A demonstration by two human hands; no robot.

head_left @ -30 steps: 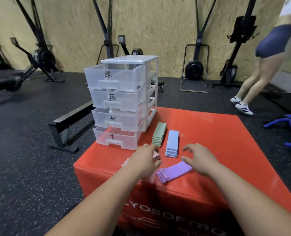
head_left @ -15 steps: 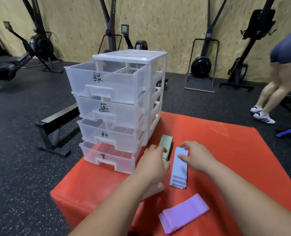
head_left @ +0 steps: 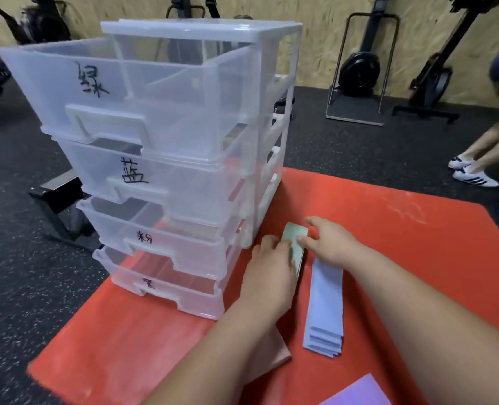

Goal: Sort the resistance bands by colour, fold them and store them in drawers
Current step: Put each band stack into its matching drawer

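Green bands (head_left: 294,232), folded into one stack, lay on the red bench (head_left: 403,235) just beside the right front foot of the clear plastic drawer unit (head_left: 189,147). Left hand (head_left: 271,267): fingers curled against the stack's edge nearest the unit, gripping it. Right hand (head_left: 331,244): thumb on top of the stack and forefinger over its far end, pinching it from the side away from the unit. Stack was flat on the bench, not lifted.

Blue bands (head_left: 325,305), folded and stacked, lay just beyond the green ones, further from the unit. Pink bands (head_left: 274,355) lay in front of the unit, mostly hidden under the left forearm. Purple bands (head_left: 359,393) showed only a corner at the frame's lower edge, well apart from the unit.

All four drawers stood pulled out, each with a handwritten label; top drawer (head_left: 119,92) held nothing visible. Behind the unit, to its right: another person's legs (head_left: 482,147) on the black floor.
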